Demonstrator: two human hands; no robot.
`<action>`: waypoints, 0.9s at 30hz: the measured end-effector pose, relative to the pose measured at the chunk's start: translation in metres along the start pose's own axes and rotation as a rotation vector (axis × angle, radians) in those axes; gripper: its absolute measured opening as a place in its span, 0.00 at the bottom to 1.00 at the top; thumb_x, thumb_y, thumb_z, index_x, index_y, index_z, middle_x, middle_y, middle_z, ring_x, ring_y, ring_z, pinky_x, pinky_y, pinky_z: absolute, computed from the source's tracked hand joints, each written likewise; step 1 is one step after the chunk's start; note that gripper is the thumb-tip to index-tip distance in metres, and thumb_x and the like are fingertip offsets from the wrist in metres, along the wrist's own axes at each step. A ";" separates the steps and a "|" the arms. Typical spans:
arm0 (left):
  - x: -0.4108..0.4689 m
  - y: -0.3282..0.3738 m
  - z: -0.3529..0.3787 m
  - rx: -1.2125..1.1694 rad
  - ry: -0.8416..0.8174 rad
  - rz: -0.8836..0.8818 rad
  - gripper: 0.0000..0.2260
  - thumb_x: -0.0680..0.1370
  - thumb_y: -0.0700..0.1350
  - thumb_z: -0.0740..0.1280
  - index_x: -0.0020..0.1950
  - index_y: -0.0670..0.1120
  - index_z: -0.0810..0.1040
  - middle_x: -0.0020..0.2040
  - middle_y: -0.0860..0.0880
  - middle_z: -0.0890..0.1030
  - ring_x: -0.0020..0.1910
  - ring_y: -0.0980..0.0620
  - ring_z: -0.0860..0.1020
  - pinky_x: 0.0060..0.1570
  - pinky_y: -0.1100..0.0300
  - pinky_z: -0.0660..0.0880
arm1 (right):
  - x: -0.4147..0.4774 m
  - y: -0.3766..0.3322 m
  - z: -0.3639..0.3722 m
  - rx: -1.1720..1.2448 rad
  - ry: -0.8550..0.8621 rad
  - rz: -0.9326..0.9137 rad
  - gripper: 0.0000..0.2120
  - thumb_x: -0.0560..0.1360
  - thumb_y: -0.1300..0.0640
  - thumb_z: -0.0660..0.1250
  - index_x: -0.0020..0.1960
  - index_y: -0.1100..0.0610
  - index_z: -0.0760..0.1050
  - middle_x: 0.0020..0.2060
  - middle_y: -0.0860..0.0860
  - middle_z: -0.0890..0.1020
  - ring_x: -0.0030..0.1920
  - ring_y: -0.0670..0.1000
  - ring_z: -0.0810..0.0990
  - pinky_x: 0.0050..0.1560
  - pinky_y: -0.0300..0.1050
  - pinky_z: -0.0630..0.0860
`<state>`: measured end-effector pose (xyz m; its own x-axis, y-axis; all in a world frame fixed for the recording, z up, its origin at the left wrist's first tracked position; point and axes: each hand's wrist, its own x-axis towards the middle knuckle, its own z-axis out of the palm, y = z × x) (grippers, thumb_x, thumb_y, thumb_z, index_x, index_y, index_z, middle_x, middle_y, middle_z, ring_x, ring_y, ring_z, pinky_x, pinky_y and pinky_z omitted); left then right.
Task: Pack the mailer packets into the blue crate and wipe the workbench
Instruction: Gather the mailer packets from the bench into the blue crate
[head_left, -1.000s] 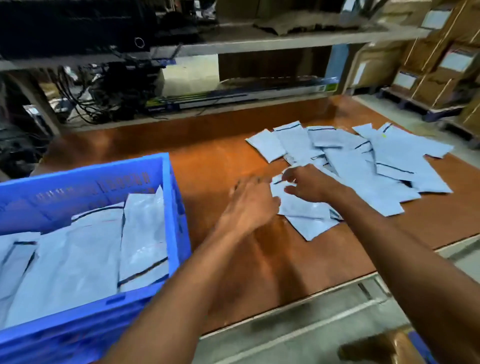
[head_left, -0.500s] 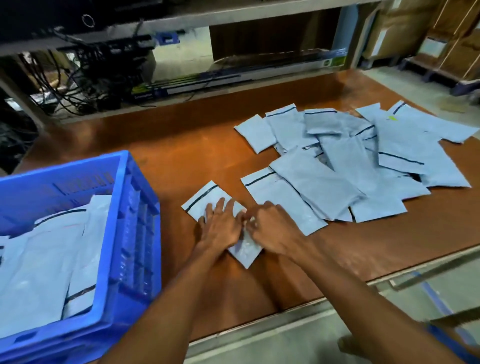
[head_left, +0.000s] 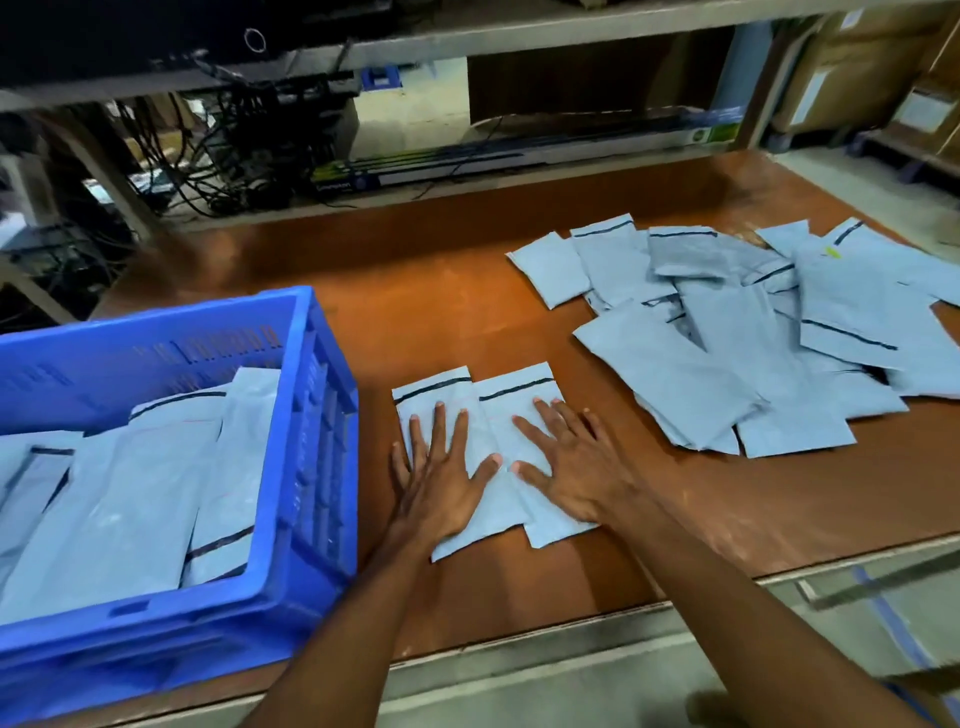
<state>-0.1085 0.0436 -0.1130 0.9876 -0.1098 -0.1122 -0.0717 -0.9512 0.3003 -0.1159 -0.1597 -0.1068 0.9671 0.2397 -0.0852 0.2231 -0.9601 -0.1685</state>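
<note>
Two pale blue mailer packets lie side by side on the brown workbench (head_left: 467, 312), just right of the blue crate (head_left: 311, 467). My left hand (head_left: 441, 478) presses flat, fingers spread, on the left packet (head_left: 431, 389). My right hand (head_left: 571, 467) lies flat on the right packet (head_left: 514, 387). Neither hand grips anything. The crate holds several packets (head_left: 119, 509) lying at a slant. A loose heap of more packets (head_left: 727, 332) covers the bench's right side.
Behind the bench, a low shelf carries tangled cables and black equipment (head_left: 234, 140) and a long flat box (head_left: 519, 156). Cardboard cartons (head_left: 857, 62) stand at the far right. The bench's front edge (head_left: 571, 618) runs just below my wrists.
Both hands pulled two packets out of the heap toward the crate, then spread flat, laying the packets side by side and upright in front of me.
</note>
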 end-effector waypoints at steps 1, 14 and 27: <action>0.000 0.000 0.004 0.012 0.033 0.000 0.34 0.77 0.71 0.46 0.79 0.60 0.39 0.79 0.56 0.35 0.78 0.49 0.34 0.75 0.42 0.36 | 0.003 0.001 0.004 0.003 -0.014 0.002 0.32 0.77 0.30 0.39 0.78 0.39 0.41 0.79 0.45 0.42 0.79 0.49 0.39 0.77 0.55 0.38; -0.008 0.001 -0.005 0.158 0.011 0.230 0.27 0.81 0.49 0.42 0.79 0.43 0.57 0.80 0.44 0.54 0.79 0.39 0.46 0.76 0.46 0.46 | -0.004 -0.022 0.018 0.002 0.031 0.062 0.45 0.68 0.39 0.17 0.80 0.52 0.44 0.79 0.48 0.46 0.79 0.49 0.44 0.75 0.43 0.39; -0.076 -0.052 -0.290 0.390 0.565 0.242 0.28 0.82 0.44 0.55 0.80 0.43 0.49 0.81 0.46 0.47 0.79 0.40 0.43 0.75 0.42 0.44 | 0.024 -0.203 -0.183 0.322 0.649 -0.187 0.25 0.83 0.49 0.47 0.77 0.58 0.60 0.76 0.53 0.63 0.77 0.51 0.59 0.77 0.50 0.53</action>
<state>-0.1395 0.1846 0.1544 0.8515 -0.2643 0.4529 -0.2375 -0.9644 -0.1163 -0.1152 0.0147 0.1052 0.8166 0.1658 0.5528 0.4403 -0.7982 -0.4110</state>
